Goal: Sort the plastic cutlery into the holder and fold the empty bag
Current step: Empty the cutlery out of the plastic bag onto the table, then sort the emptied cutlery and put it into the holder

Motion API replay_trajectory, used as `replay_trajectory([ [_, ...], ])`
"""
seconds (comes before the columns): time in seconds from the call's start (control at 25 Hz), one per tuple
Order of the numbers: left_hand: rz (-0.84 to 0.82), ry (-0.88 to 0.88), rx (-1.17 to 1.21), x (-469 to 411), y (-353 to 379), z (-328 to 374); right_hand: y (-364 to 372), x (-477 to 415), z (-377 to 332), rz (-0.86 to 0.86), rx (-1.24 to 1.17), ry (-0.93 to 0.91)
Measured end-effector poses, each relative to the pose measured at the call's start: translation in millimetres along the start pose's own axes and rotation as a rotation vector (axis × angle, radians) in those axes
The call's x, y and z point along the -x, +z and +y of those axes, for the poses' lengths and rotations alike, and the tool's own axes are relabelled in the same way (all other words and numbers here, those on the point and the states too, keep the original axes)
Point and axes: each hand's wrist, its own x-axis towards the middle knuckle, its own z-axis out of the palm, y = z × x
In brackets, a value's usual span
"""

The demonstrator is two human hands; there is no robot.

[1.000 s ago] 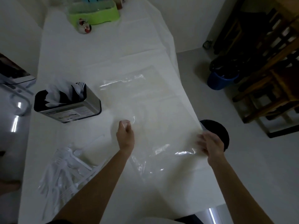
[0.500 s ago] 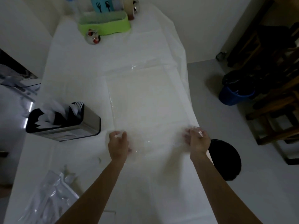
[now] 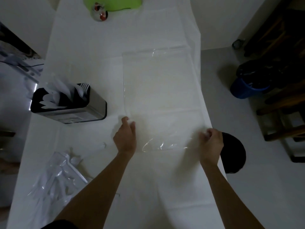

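A clear empty plastic bag (image 3: 158,90) lies flat on the white-covered table (image 3: 92,47). My left hand (image 3: 126,136) pinches its near left corner. My right hand (image 3: 211,142) is closed on its near right corner, by the table's right edge. The bag's near edge bulges up shiny between the two hands. A black and steel cutlery holder (image 3: 69,103) stands to the left with white plastic cutlery sticking out of it. Near the front left lies a second clear bag (image 3: 56,177) with white cutlery in it.
A green tray (image 3: 113,3) and a small shiny ornament (image 3: 99,13) sit at the far end. On the floor to the right are a black round stool (image 3: 234,154), a blue bin with a black liner (image 3: 247,86) and wooden furniture (image 3: 283,103).
The bag, lifted and crumpled a second ago, has been spread flat and pulled toward me. Both hands kept hold of its near corners. The view tilted further down.
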Motion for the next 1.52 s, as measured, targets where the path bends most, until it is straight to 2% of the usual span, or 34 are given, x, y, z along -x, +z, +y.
replay_trajectory([
  [0.2,0.004,-0.012,0.096,16.3,-10.4,-12.7,-15.2,8.1,-0.6,0.054,0.338,-0.14],
  [0.36,0.009,0.037,0.144,55.9,-38.4,-40.4,-21.6,43.4,-13.1,0.039,0.277,-0.302],
  [0.52,-0.016,0.075,0.204,102.1,-64.4,-93.6,2.6,105.9,-32.1,-0.158,0.144,-0.458],
  [0.68,0.061,-0.015,0.205,128.6,-95.7,-167.8,46.2,175.1,-53.3,-0.426,0.142,-0.524],
  [0.92,0.144,-0.085,0.173,132.6,-143.7,-272.1,96.7,253.6,-100.4,-0.613,0.156,-0.678],
  [1.04,0.118,-0.107,0.194,123.2,-158.6,-312.2,125.7,267.8,-125.1,-0.596,0.287,-0.796],
  [1.16,0.023,-0.08,0.192,102.7,-164.4,-342.2,159.1,262.4,-157.9,-0.507,0.473,-0.927],
  [1.32,-0.211,-0.022,0.139,69.2,-166.8,-360.8,188.5,246.0,-185.2,-0.585,0.72,-0.937],
  [1.52,-0.271,-0.031,0.109,53.0,-162.5,-364.1,171.4,249.2,-160.3,-0.442,0.926,-0.988],
])
